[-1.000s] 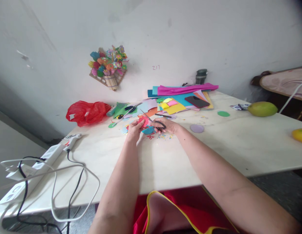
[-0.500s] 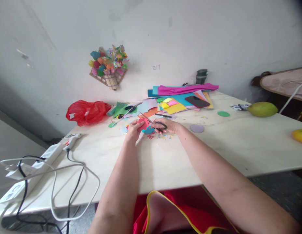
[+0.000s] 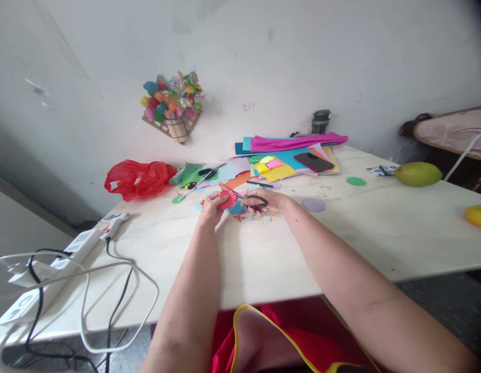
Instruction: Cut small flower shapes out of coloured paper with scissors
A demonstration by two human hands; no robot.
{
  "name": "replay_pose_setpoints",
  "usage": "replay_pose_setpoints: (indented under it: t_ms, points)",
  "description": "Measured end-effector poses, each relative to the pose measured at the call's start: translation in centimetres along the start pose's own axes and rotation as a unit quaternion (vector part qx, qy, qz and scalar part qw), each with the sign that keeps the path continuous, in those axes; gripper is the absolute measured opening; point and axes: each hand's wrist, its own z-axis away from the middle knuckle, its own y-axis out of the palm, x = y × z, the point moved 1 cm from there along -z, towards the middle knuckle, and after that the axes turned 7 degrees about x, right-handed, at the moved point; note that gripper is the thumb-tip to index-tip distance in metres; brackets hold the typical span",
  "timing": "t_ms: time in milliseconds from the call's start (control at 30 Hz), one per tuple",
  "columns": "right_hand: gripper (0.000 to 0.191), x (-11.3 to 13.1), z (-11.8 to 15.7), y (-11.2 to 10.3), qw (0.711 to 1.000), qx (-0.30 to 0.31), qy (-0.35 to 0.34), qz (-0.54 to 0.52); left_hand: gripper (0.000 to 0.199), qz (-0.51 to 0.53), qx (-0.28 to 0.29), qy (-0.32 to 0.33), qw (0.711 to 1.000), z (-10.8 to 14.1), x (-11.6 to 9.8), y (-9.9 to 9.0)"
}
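My left hand (image 3: 212, 207) pinches a red paper piece (image 3: 228, 201) with a scalloped edge. In my right hand (image 3: 264, 200) are black-handled scissors (image 3: 256, 203), their blades pointing up and left at the red paper's upper edge. Under the red paper lies a blue paper piece (image 3: 236, 209). Small paper scraps (image 3: 259, 218) in several colours lie just below my hands. A purple paper circle (image 3: 313, 205) is to the right of my right hand.
On the white table (image 3: 264, 264), coloured paper (image 3: 283, 171), a phone (image 3: 314, 162) and a second pair of scissors (image 3: 209, 172) lie behind my hands. A red plastic bag (image 3: 139, 178) and power strip (image 3: 54, 274) are left, a green fruit (image 3: 418, 174) right.
The scissors' blades have tilted slightly lower and left, across the red paper's upper edge. Both hands are in nearly the same place, and the red paper has turned slightly.
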Motion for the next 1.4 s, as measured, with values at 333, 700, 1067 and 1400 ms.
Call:
replay_pose_setpoints:
  t_ms: [333,700,1067,1400]
  points:
    - [0.024,-0.04,-0.01,0.11,1.0,-0.01,0.006,-0.005,0.032,-0.011,0.006,-0.004,1.0,-0.01,0.02,-0.16]
    - [0.025,0.78,0.32,0.71,1.0,-0.025,0.008,-0.003,0.027,0.012,-0.014,-0.002,1.0,-0.03,0.06,-0.13]
    - [0.023,0.4,0.05,0.6,1.0,-0.027,0.001,-0.01,0.026,0.02,-0.015,0.007,1.0,-0.31,0.32,-0.47]
    - [0.023,0.87,0.31,0.77,0.999,-0.03,0.021,0.001,0.025,0.023,-0.005,0.018,1.0,-0.32,0.48,-0.76]
